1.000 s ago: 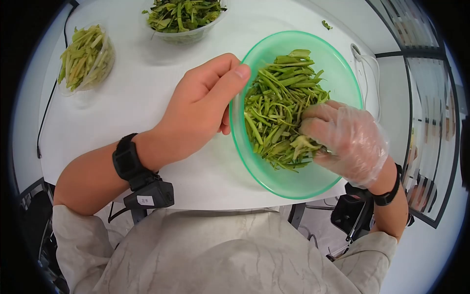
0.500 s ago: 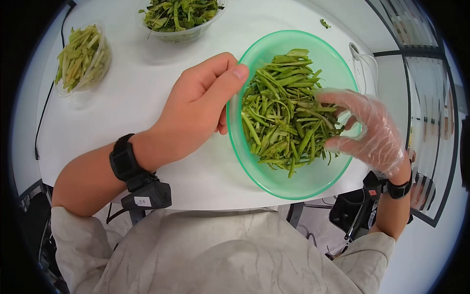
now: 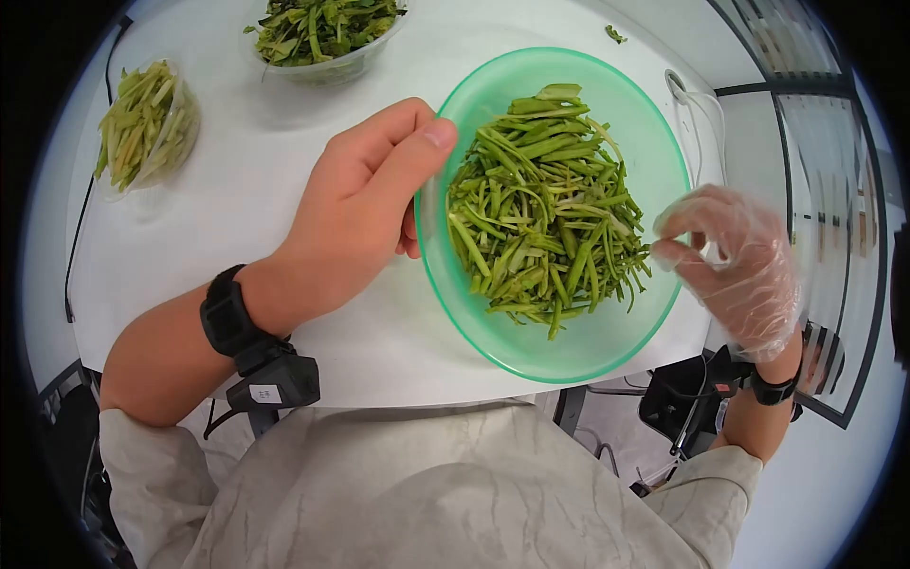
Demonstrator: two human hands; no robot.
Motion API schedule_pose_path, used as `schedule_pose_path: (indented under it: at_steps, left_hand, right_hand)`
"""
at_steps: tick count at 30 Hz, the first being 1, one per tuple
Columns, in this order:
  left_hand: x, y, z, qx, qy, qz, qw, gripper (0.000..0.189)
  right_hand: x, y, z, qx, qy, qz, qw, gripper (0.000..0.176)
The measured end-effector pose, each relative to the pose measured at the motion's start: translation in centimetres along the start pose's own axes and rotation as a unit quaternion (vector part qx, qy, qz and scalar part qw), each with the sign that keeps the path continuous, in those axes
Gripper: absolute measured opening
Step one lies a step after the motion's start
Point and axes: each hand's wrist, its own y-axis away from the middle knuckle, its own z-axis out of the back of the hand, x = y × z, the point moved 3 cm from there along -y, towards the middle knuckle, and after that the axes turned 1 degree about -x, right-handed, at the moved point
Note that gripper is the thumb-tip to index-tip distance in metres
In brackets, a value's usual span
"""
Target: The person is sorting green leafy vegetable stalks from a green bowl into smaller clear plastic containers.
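Observation:
A translucent green bowl (image 3: 569, 351) full of cut green stems (image 3: 545, 223) stands on the white table near its front edge. My bare left hand (image 3: 365, 204) grips the bowl's left rim, thumb on the edge. My right hand (image 3: 735, 266), in a clear plastic glove, hovers just past the bowl's right rim. Its fingertips are pinched together with nothing visible between them.
A clear tub of pale green stem strips (image 3: 142, 128) sits at the far left. Another clear tub of dark leafy greens (image 3: 318, 33) stands at the back. A white cable (image 3: 692, 114) lies beside the bowl's right side. The white table (image 3: 237, 190) ends just below the bowl.
My right hand has left the stems, lifted out of the bowl and drawn back to the right, its fingers closing into a pinch. The left hand has kept its hold on the rim.

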Motion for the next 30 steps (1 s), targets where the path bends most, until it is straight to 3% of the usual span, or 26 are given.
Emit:
schedule_pose_path:
  at_steps: [2,6,10,18,23,26,30]
  left_hand:
    - [-0.1,0.0,0.0,-0.002,-0.002,0.0,1.0,0.033]
    - [0.1,0.0,0.0,-0.006,-0.004,-0.003,1.0,0.032]
    - [-0.1,-0.1,0.0,-0.003,-0.006,-0.001,1.0,0.032]
    - [-0.4,0.1,-0.1,0.015,0.014,0.016,1.0,0.03]
    - [-0.6,0.1,-0.2,0.014,0.007,0.017,1.0,0.03]
    - [-0.8,0.2,-0.2,0.019,0.0,0.021,1.0,0.031]
    - [-0.7,0.2,-0.2,0.023,0.003,0.019,1.0,0.032]
  right_hand:
    - [0.5,0.0,-0.9,0.022,-0.018,-0.021,0.999,0.026]
    - [2.1,-0.4,-2.1,0.031,0.079,0.004,0.996,0.027]
    - [2.0,-0.6,-3.3,-0.016,0.096,-0.03,0.995,0.023]
    - [1.2,-0.3,-0.7,-0.009,-0.151,-0.113,0.982,0.014]
    - [0.0,-0.6,-0.2,0.013,-0.218,-0.206,0.954,0.027]
    - [-1.1,-0.7,-1.0,0.014,-0.322,-0.23,0.918,0.029]
    - [-1.2,-1.4,-0.3,0.075,-0.339,-0.263,0.9,0.029]
